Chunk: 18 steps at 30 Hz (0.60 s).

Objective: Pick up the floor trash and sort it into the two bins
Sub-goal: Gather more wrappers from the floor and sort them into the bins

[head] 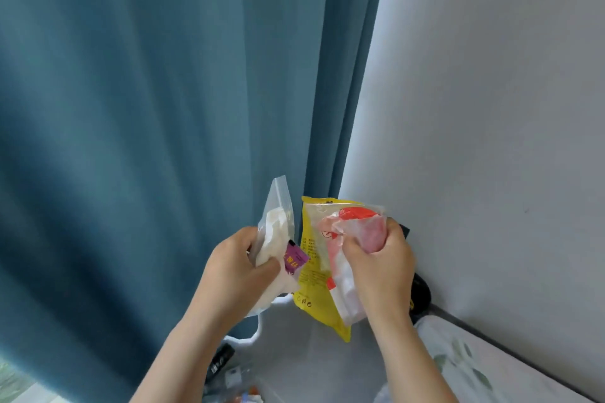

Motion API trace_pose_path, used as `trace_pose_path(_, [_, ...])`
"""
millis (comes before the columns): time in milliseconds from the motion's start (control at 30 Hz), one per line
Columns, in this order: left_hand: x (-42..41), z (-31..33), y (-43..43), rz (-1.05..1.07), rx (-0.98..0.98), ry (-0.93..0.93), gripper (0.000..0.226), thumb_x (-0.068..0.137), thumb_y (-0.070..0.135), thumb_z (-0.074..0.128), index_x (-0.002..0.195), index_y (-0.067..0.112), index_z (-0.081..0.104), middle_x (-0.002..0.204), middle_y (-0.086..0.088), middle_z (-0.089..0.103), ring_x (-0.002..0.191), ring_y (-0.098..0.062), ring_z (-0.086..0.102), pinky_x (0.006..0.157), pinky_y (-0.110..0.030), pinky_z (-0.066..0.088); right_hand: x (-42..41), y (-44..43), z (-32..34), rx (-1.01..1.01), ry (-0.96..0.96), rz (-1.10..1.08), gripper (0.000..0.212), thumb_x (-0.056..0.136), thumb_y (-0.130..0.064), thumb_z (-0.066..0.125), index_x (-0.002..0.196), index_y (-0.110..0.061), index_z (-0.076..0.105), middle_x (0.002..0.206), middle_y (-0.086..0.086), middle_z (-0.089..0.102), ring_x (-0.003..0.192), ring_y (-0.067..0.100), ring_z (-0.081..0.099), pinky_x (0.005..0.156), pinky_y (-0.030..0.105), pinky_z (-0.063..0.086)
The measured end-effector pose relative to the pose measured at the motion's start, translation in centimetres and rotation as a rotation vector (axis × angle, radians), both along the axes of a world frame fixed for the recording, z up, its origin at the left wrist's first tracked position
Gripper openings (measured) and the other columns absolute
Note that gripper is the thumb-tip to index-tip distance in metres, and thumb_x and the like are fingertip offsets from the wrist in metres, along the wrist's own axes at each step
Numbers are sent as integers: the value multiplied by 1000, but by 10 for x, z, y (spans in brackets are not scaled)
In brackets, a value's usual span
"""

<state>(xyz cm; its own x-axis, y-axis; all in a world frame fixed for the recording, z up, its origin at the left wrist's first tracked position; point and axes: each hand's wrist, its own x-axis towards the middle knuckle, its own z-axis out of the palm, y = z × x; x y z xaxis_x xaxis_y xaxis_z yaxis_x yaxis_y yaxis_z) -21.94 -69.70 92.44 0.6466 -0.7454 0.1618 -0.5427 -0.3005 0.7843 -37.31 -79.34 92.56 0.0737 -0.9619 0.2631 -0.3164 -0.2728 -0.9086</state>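
The left hand's (235, 271) fingers (263, 267) are curled round a clear zip bag (278, 216) with something white bunched inside, and the thumb pins a small purple wrapper (294, 257) against its lower part. The right hand's (381, 267) fingers (353, 247) are clenched on a crumpled pink-and-clear bag (368, 232) with a red patch at its top. A yellow packet (314, 288) printed with small text lies against the far side of that bag. It hangs lower than the bag, and its bottom corner points down. Both handfuls of trash are held up in the air, side by side and just apart, in front of the room's corner. A dark object (420, 291) shows behind the right hand, mostly hidden, and whether the hand holds it cannot be told. Behind the hands a teal curtain (147, 108) hangs in folds and meets a plain pale wall (491, 108). At lower right lies a bed (474, 363) with a white leaf-print sheet, cut off by the frame. Below the hands a pale container (258, 327) with a curved white rim is partly covered by the forearms. Blurred scraps (235, 379) lie at the bottom edge, too indistinct to name.
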Motion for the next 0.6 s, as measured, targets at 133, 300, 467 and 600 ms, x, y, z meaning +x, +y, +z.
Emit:
trace_pose_path(133, [-29, -1, -46, -96, 8, -22, 19, 76, 15, 59, 73, 3, 45, 60, 0, 40, 56, -14, 33, 52, -26, 30, -37, -33, -3, 11, 1, -99, 24, 76, -13, 71, 90, -26, 56, 78, -16, 60, 73, 0, 57, 61, 16, 40])
trace_pose_path(300, [-45, -5, -92, -208, 20, -18, 19, 75, 16, 59, 75, 3, 46, 62, -2, 41, 56, -13, 33, 52, -27, 30, -62, -65, -10, 42, -8, -222, 21, 74, -11, 72, 86, -20, 56, 75, -11, 61, 71, 8, 57, 63, 23, 42])
trace_pose_path(467, [-48, -7, -144, -316, 26, 2, 15, 77, 15, 59, 80, 2, 51, 74, -18, 53, 61, -14, 40, 55, -29, 33, -70, -98, -17, 63, 11, -313, 23, 74, -13, 71, 92, -20, 58, 77, -12, 61, 72, 14, 58, 69, 28, 45])
trace_pose_path(600, [-44, -8, -192, -386, 2, 27, 16, 78, 13, 60, 82, 1, 51, 76, -18, 52, 62, -14, 39, 55, -27, 32, -71, -134, -18, 60, 14, -382, 21, 74, -13, 71, 88, -22, 57, 75, -11, 61, 70, 11, 57, 59, 19, 40])
